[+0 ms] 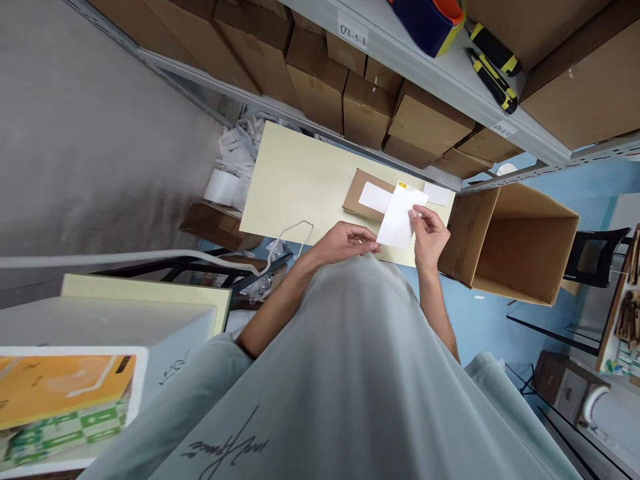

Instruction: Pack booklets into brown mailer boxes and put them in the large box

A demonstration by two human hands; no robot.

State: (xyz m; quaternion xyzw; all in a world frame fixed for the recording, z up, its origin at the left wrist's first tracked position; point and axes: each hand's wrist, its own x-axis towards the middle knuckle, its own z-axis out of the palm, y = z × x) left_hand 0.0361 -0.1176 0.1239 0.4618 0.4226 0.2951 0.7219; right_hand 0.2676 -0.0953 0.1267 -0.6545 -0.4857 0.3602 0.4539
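Observation:
A white label sheet with a small yellow mark and fine print along its top is held up in front of me. My right hand pinches its right edge between thumb and fingers. At its lower left corner, my left hand has its fingers closed on the sheet. Partly hidden behind the sheet, a flat brown cardboard box lies on the pale yellow table. A white rectangle is on the box's top. Another white paper lies near the table's right end.
A large open cardboard box stands right of the table. Above the far edge runs a metal shelf with several cartons and two cutters. A white cable crosses from the left. A white bin holds packets at lower left.

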